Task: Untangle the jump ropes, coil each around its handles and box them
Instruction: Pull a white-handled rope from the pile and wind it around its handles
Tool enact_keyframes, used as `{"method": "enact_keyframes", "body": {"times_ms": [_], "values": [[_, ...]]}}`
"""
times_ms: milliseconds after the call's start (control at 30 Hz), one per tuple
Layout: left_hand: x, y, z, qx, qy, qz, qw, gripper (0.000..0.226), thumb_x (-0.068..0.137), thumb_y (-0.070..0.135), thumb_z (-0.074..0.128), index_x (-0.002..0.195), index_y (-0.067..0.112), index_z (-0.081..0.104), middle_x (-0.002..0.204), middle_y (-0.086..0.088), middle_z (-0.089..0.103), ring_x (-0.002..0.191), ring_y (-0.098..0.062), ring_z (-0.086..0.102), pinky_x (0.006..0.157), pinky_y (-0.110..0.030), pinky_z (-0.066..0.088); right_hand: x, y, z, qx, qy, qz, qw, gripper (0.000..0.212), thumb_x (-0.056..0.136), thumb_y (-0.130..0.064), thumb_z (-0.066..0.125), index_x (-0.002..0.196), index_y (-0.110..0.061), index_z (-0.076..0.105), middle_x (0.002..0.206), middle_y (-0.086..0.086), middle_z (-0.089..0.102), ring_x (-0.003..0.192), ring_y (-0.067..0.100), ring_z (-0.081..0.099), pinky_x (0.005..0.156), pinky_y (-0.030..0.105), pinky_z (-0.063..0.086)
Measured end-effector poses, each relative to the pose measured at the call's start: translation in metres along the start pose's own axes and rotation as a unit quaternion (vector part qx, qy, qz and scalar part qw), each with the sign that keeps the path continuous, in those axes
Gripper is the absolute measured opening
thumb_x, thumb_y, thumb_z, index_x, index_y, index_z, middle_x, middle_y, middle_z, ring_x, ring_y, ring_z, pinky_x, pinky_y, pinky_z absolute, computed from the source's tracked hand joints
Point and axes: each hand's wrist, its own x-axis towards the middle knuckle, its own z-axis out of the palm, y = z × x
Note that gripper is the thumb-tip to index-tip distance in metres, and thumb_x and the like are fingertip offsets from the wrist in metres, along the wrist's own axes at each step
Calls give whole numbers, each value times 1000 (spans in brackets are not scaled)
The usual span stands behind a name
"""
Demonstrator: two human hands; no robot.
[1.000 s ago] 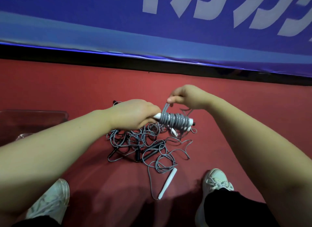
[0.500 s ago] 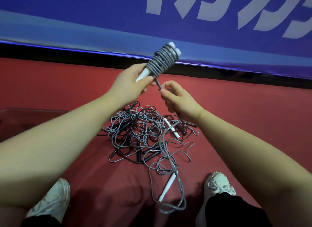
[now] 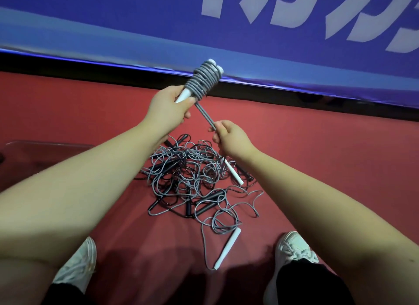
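Observation:
My left hand grips the lower ends of two white handles wound with grey rope, the coiled jump rope, tilted up to the right. A short doubled stretch of grey rope runs taut from the coil down to my right hand, which pinches it. Below both hands a tangled pile of grey ropes with black handles lies on the red floor. One white handle lies at the pile's right side, another white handle lies nearer me.
A clear plastic box sits on the floor at the left, partly behind my left arm. A blue banner with white lettering runs along the back. My two white shoes stand on the red floor.
The coiled rope went from low over the pile to raised high and tilted. My right hand has slid away from the coil, drawing the rope end taut. The trailing loop is off the floor.

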Motion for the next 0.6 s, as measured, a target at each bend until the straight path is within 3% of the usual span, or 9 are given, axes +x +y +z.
{"method": "enact_keyframes", "body": {"times_ms": [200, 333, 400, 500, 600], "values": [[13, -13, -19, -10, 49, -34, 998, 13, 92, 8, 54, 101, 15, 60, 73, 0, 56, 54, -7, 48, 44, -18, 38, -7, 15, -6, -169, -17, -66, 983, 31, 102, -20, 33, 84, -13, 58, 60, -7, 49, 51, 7, 43, 47, 15, 30], [16, -26, -24, 6, 63, -54, 997, 15, 93, 6, 52, 105, 12, 59, 69, -2, 53, 54, -9, 47, 44, -18, 36, -11, 15, -10, -271, -64, -76, 958, 26, 100, -9, 35, 99, 2, 58, 71, -3, 58, 67, 21, 55, 59, 26, 32], [17, -30, -24, 22, 67, -57, 996, 13, 92, 7, 53, 103, 12, 59, 67, -3, 53, 54, -12, 47, 48, -22, 37, -10, 15, -8, -308, -73, -37, 948, 22, 100, -12, 35, 93, -8, 56, 79, 1, 59, 78, 25, 56, 66, 27, 34], [17, -35, -27, 45, 83, -52, 994, 15, 92, 8, 54, 104, 11, 61, 69, -2, 54, 55, -11, 48, 54, -24, 39, -10, 12, -9, -213, -74, 46, 973, 32, 101, -14, 35, 71, -21, 43, 70, -5, 48, 66, 14, 48, 62, 20, 38], [17, -42, -34, 83, 95, -54, 991, 22, 92, 10, 55, 112, 7, 61, 76, -4, 57, 56, -9, 51, 55, -23, 40, -13, 4, -13, -165, -91, 41, 981, 28, 101, -9, 37, 75, -15, 44, 72, -2, 49, 57, 6, 48, 47, 9, 33]]}}
